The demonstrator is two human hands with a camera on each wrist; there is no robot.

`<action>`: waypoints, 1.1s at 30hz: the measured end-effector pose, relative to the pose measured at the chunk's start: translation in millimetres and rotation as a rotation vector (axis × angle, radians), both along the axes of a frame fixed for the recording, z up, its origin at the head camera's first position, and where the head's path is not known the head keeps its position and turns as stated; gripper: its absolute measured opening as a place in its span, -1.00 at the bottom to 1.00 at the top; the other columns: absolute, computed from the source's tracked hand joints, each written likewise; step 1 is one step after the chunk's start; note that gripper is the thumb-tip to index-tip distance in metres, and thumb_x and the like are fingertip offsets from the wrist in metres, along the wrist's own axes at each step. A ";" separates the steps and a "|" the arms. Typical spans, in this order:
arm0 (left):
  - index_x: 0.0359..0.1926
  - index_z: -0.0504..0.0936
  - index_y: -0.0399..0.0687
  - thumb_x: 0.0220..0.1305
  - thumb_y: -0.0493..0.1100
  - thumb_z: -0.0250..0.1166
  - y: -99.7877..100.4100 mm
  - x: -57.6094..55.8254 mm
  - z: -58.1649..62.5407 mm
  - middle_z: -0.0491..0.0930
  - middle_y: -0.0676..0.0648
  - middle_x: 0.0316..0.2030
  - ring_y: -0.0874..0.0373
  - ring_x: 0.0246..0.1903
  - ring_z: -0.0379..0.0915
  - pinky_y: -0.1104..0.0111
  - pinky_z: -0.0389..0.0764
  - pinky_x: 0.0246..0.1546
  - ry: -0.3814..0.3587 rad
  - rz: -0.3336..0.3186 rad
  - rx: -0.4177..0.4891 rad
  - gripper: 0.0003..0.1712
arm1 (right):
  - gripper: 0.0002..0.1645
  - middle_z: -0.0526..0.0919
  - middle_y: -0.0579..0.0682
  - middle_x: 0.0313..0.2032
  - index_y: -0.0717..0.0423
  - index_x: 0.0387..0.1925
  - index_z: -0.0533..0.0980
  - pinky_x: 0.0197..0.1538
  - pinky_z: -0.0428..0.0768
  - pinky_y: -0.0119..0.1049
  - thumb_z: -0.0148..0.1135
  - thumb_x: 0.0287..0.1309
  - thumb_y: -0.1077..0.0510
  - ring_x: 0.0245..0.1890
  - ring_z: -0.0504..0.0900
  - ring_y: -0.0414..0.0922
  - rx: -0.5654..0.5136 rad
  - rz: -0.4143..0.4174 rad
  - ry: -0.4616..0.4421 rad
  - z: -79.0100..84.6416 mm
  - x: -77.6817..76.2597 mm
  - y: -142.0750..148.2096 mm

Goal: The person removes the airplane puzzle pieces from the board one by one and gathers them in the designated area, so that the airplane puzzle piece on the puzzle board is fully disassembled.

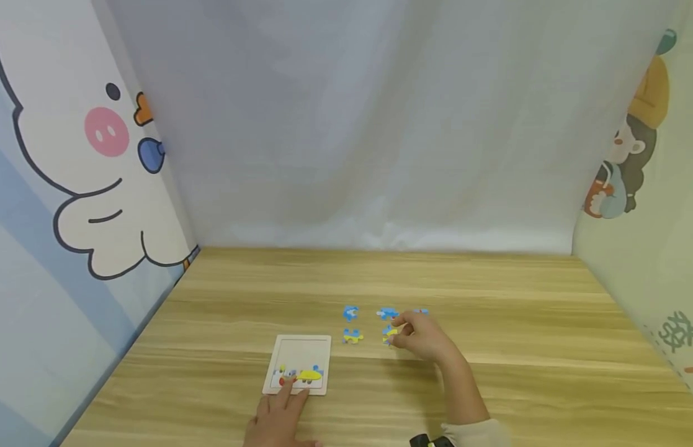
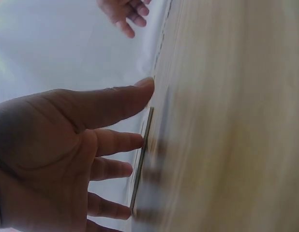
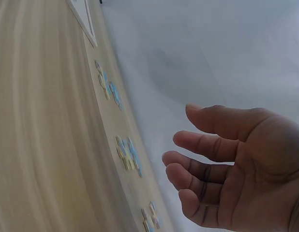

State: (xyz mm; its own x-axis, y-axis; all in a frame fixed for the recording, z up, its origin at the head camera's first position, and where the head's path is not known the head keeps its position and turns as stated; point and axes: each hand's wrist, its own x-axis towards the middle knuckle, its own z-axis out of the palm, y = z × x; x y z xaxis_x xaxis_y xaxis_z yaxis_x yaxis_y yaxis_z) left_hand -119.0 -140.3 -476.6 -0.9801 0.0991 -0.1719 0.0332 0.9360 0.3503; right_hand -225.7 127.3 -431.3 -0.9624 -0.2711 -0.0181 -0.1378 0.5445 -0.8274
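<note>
My left hand (image 1: 276,421) rests its fingertips on the near edge of a pale wooden puzzle board (image 1: 303,354), fingers fairly straight. Joined pieces with a yellow and red picture (image 1: 309,375) fill the board's lower strip. To the right, my right hand (image 1: 425,340) hovers over the loose jigsaw pieces, thumb and fingers loosely bent and apart. In the right wrist view nothing lies between those fingers (image 3: 207,145). Nearest to it are a blue-and-yellow piece (image 1: 388,333) and a blue piece (image 1: 388,313), both partly overlapped by the fingertips in the head view.
Further loose pieces lie on the wooden table (image 1: 229,292): a blue one (image 1: 350,312), a yellow-and-blue one (image 1: 352,336), and one (image 1: 421,311) partly hidden behind the right hand. A grey-white curtain (image 1: 368,143) hangs along the back, with printed panels on both sides.
</note>
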 end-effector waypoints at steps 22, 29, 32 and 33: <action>0.20 0.40 -0.16 -0.25 0.18 0.51 -2.1 -1.9 0.1 0.22 -0.30 0.25 -0.52 0.15 0.01 -0.39 0.26 -0.20 -0.029 -0.026 0.020 -0.02 | -0.66 0.56 -0.03 -0.42 0.35 -0.09 0.52 -0.32 0.55 -0.34 0.26 0.08 0.27 -0.42 0.54 -0.17 -0.180 0.444 0.067 -23.9 -23.4 -71.6; 0.20 0.40 -0.19 -0.23 0.18 0.50 1.2 -2.8 2.4 0.22 -0.32 0.24 -0.52 0.15 0.01 -0.36 0.29 -0.19 -0.026 -0.038 0.010 -0.03 | -0.68 0.61 -0.07 -0.38 0.21 -0.11 0.56 -0.18 0.54 -0.36 0.29 0.08 0.17 -0.34 0.58 -0.17 -0.135 0.484 0.093 -27.1 -27.0 -86.6; 0.20 0.40 -0.20 -0.24 0.17 0.51 2.4 -2.4 3.0 0.21 -0.33 0.25 -0.56 0.14 -0.01 -0.36 0.28 -0.17 -0.024 -0.026 0.016 -0.02 | -0.66 0.62 -0.02 -0.27 0.18 -0.08 0.56 -0.18 0.53 -0.36 0.28 0.10 0.11 -0.27 0.58 -0.17 -0.108 0.495 0.080 -26.3 -27.5 -94.3; 0.20 0.39 -0.20 -0.24 0.17 0.51 2.4 -2.4 3.1 0.20 -0.33 0.25 -0.56 0.14 -0.02 -0.36 0.27 -0.17 -0.026 -0.021 0.020 -0.02 | -0.65 0.61 -0.01 -0.24 0.16 -0.08 0.56 -0.18 0.53 -0.37 0.28 0.10 0.10 -0.26 0.57 -0.18 -0.096 0.495 0.075 -25.7 -27.5 -97.1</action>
State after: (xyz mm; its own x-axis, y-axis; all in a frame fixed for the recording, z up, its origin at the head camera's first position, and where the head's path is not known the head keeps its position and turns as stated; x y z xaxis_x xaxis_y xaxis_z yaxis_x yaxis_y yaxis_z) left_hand -121.4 -137.9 -473.4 -0.9731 0.1231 -0.1948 0.0434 0.9282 0.3696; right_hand -253.2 30.2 -457.0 -0.7157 -0.6921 0.0938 -0.4214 0.3209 -0.8482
